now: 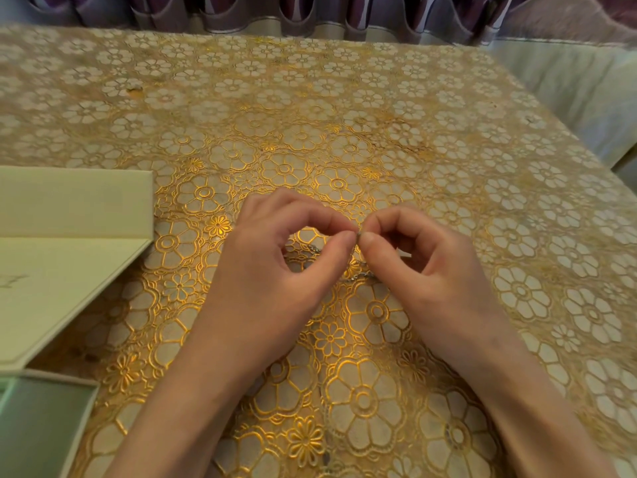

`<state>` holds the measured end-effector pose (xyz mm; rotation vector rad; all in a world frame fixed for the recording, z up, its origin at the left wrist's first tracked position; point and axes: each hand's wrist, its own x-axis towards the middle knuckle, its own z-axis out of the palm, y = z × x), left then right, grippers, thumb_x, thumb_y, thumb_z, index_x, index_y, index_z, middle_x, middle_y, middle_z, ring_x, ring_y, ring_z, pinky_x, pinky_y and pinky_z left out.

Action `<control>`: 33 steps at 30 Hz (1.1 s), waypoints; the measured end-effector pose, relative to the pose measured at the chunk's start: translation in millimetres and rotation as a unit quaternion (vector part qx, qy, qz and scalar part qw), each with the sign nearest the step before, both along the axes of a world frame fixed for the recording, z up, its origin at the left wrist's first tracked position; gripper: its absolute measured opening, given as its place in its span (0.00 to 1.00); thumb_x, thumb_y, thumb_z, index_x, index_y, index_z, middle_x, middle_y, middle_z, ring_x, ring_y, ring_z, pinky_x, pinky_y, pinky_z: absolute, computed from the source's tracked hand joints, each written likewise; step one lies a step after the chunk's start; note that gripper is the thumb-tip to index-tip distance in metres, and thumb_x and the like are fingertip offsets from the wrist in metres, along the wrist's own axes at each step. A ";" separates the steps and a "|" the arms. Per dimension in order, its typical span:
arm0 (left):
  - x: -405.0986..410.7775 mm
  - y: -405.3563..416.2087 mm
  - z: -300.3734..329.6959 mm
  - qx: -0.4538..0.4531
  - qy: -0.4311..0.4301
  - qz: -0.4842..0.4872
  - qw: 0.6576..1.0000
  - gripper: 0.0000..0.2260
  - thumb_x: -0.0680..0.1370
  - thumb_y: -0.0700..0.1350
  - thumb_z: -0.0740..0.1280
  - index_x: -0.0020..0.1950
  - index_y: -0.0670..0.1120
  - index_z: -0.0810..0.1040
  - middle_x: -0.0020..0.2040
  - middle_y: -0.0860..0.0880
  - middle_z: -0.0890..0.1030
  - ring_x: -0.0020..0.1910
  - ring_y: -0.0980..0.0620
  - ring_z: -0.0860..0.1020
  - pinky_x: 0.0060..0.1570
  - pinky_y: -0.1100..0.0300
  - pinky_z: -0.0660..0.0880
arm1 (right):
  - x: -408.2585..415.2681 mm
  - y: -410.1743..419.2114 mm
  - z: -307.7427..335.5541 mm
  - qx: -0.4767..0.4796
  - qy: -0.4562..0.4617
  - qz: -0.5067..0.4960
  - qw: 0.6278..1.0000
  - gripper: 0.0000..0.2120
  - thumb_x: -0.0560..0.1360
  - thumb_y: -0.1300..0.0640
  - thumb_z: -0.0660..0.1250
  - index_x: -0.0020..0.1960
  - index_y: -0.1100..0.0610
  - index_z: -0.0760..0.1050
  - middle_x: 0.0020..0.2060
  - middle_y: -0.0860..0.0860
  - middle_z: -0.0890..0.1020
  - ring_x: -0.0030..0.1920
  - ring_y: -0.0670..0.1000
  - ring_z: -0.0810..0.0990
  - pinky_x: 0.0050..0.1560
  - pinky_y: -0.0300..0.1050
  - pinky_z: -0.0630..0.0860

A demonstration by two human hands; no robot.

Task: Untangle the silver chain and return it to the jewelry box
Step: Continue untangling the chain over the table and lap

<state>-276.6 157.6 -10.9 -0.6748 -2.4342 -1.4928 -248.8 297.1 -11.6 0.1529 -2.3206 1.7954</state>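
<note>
Table covering [344, 115]: gold floral embossed cloth that fills most of the view; curtain folds [241, 12] run along the far edge.
Jewelry box [69, 236]: pale cream, at the left edge; its lid lies open and flat, with a green-lined compartment at the near left corner. Both parts are cut off by the picture's edge, and faint lettering on the lid is too small to read.
Left hand [275, 263]: fingers curled, thumb and forefinger pressed together, pinching the chain at the centre of the view.
Right hand [424, 267]: mirrors the left, thumb and forefinger closed on the same short stretch of chain; the two pinches almost touch.
Silver chain [365, 276]: fine, pale links, well to the right of the box. A tiny piece shows between the fingertips, and short lengths trail down to the cloth under and between the hands.
Hidden or unclear: most of the chain is covered by the fingers or lost against the gold pattern; whether a knot sits between the fingertips cannot be told.
</note>
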 end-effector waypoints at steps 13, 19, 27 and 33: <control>0.5 1.0 -2.1 -0.021 -0.009 0.015 1.000 0.04 0.69 0.54 0.62 0.37 0.55 0.74 0.41 0.58 0.77 0.45 0.61 0.71 0.43 0.69 0.63 | -0.4 -0.3 -0.6 0.017 0.002 -0.004 1.000 0.04 0.69 0.57 0.65 0.35 0.51 0.74 0.33 0.46 0.74 0.33 0.42 0.71 0.35 0.33 0.68; 1.9 0.4 -0.3 -0.014 -0.023 0.015 1.000 0.05 0.69 0.55 0.62 0.37 0.56 0.75 0.42 0.58 0.77 0.46 0.60 0.71 0.44 0.70 0.63 | -0.5 -0.6 -0.6 0.009 -0.005 -0.007 1.000 0.04 0.69 0.56 0.64 0.36 0.50 0.74 0.33 0.47 0.74 0.33 0.45 0.71 0.35 0.38 0.70; 1.9 0.5 -1.1 -0.015 -0.033 0.014 0.999 0.05 0.68 0.56 0.62 0.37 0.57 0.75 0.42 0.60 0.77 0.45 0.61 0.70 0.44 0.72 0.62 | -0.7 -0.3 -0.2 0.015 0.001 -0.004 1.000 0.05 0.69 0.57 0.64 0.36 0.50 0.73 0.33 0.44 0.73 0.33 0.42 0.70 0.34 0.33 0.68; 1.3 0.1 -0.9 0.000 -0.041 0.009 0.999 0.05 0.68 0.56 0.61 0.36 0.58 0.75 0.41 0.60 0.77 0.41 0.63 0.69 0.43 0.72 0.62 | -0.4 -0.6 0.4 0.025 0.000 0.004 1.000 0.05 0.69 0.57 0.64 0.35 0.50 0.73 0.32 0.44 0.73 0.33 0.42 0.70 0.34 0.32 0.67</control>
